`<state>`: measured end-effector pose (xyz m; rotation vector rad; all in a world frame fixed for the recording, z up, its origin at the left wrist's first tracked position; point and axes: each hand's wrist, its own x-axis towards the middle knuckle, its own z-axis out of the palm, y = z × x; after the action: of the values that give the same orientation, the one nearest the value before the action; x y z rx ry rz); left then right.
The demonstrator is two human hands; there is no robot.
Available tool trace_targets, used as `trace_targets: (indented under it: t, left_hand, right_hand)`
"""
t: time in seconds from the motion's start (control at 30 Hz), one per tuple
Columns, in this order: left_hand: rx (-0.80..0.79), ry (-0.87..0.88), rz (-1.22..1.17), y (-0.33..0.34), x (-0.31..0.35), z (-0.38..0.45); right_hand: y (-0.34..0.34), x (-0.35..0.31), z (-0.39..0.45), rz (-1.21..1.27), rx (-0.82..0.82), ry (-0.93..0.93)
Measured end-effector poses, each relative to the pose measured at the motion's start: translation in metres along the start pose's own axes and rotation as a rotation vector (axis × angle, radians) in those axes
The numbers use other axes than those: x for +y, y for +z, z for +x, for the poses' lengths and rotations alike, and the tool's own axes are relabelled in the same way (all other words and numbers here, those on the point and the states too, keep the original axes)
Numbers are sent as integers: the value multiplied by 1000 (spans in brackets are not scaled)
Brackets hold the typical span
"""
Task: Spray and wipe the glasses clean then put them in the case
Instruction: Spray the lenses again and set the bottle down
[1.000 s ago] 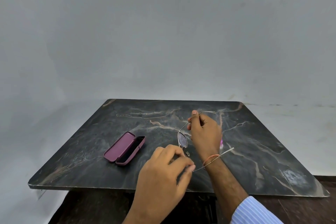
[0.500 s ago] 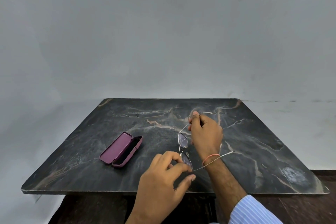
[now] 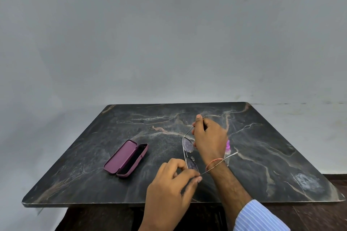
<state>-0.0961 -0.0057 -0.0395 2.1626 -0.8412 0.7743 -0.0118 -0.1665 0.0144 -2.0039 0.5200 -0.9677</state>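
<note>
- Head view: glasses [image 3: 188, 146], thin wire frame, tinted lenses, held up above the table [image 3: 281, 155] between both hands, temples unfolded.
- Right hand [image 3: 209, 139] pinches the far temple arm between thumb and fingers, closed on the wire near its hinge end; that temple's tip pokes out past the fingers toward the back of the table.
- Left hand [image 3: 170, 186] has thumb and forefinger closed on the near lens corner, where the other temple starts; that temple runs right, across the right wrist.
- Orange thread band [image 3: 214, 162] on the right wrist; striped blue-white sleeve [image 3: 261, 216] lower down the forearm.
- Spray bottle [image 3: 227, 148], pink top and clear body, stands on the table just behind the right wrist, mostly hidden.
- Case [image 3: 126, 158], maroon, lies open on the table left of the hands, well apart from the glasses, lid flat to the left, dark lining showing.
- Table is dark marble with pale veins, a whitish smudge [image 3: 308, 183] near the right front corner.
- Plain grey wall [image 3: 169, 33] behind.
</note>
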Motion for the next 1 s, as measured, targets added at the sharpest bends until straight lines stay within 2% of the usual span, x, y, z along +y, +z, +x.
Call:
trace_targets:
  t: [0.17,0.33,0.5,0.6,0.67,0.77,0.83,1.0]
  left_hand:
    - [89,2,33,-13,-18,3]
    - [173,-100,1,-27,-44,23]
    - [241,-139,-20,-19,-67,42]
    - [274,-146,-43,-7,-77,51]
    - [287,-150,-85,4,-80,54]
    - [304,-194,-165,19,-85,57]
    - [313,-219,-211,27,-88,60]
    - [322,-296,-279,42,-88,47]
  right_hand:
    - [-2,0,8,-18,-78,37]
    - [0,7,9,-10,-224,34]
    - [-8,9,2,68,-294,86]
    - [-23,10,-5,-1,-333,71]
    - [-41,18,-16,-111,-288,5]
    - [-68,33,-42,-185,-23,-207]
    - [-76,51,-51,-231,90,-274]
    - [-75,84,-56,-337,-17,-149]
